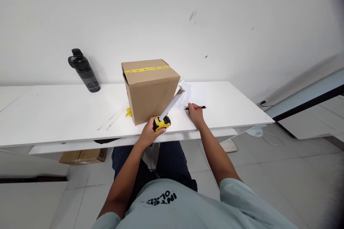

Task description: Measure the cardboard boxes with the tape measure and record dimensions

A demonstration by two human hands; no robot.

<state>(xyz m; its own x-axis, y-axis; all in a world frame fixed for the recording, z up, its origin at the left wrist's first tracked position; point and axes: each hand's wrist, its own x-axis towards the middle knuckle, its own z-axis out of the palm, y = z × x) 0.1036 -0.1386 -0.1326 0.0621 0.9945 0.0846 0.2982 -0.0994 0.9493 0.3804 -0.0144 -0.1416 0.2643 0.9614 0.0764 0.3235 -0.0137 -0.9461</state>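
My left hand (149, 133) is closed around a yellow and black tape measure (161, 123), in front of a cardboard box (154, 100). The tape's pale blade (172, 104) sticks out up and to the right, past the box's right front edge. Yellow printed tape (147, 69) runs across the top of the box. Resting on the desk to the right, my right hand (195, 115) grips a red and black pen (197, 107). A sheet of paper (198, 93) lies flat beyond the pen, with a crumpled-looking or patterned part at its left.
A dark water bottle (85, 71) stands at the back left of the white desk (67, 114). Yellow scrap (128, 112) lies by the box's lower left edge. Another carton (83, 156) sits beneath the desk. The wall (228, 18) rises behind.
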